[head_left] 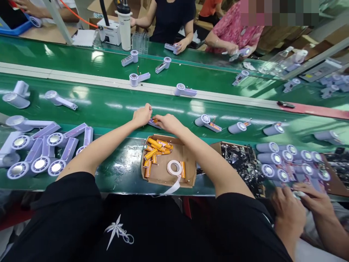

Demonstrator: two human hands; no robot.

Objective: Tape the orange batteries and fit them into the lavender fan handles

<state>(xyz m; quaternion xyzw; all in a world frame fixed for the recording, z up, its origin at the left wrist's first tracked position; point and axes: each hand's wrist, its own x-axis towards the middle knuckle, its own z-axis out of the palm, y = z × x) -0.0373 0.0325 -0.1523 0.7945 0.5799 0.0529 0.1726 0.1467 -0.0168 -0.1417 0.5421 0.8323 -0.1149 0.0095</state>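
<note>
Both my hands meet over the near green belt, at a purple fan housing point(154, 124) whose handle shows between them. My left hand point(142, 115) has its fingers pressed together at the housing's left end; what they grip is hidden. In my right hand point(169, 123), curled fingers hold an orange battery point(155, 120) against the handle. Just below, a cardboard box point(192, 180) contains several orange batteries point(155, 142) and a roll of white tape point(174, 167) with a loose end hanging over the box's front edge.
Several purple fan housings point(56, 167) crowd the left, and more point(268, 158) stand at right beside a box of black parts point(240, 163). A white divider point(92, 79) separates the belts. Co-workers sit opposite; a person's hands point(290, 207) work at lower right.
</note>
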